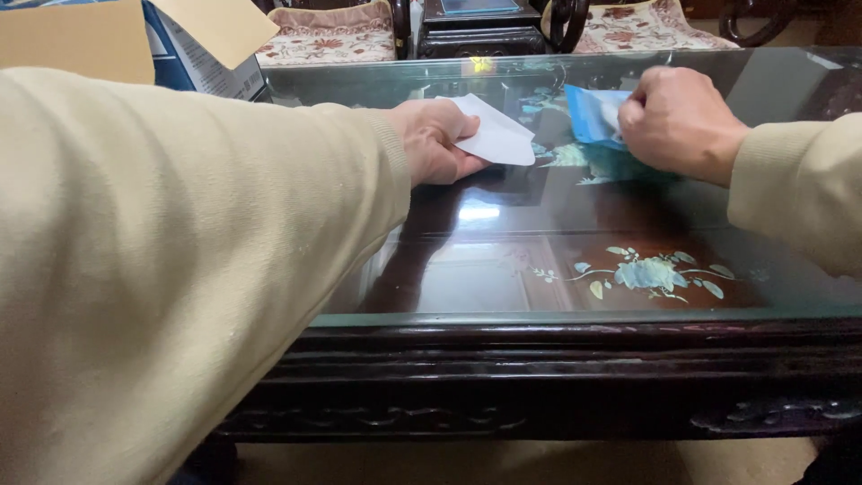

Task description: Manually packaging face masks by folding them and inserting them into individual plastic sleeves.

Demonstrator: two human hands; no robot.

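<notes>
Left hand [437, 139] pinching white paper [494, 135] at frame centre, corner pointing right toward blue packet [593, 115]. Right hand [678, 121] fisted on that packet, upper right, low over glass counter [539, 269].

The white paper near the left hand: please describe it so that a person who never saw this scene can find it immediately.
Start at the dark wooden table with a glass top and flower inlay. Above its middle, the left hand in a beige sleeve pinches the white paper, a plain folded sheet with a pointed corner. Its neighbour, the blue packet in the right hand, is coloured; this sheet is blank white.
</notes>
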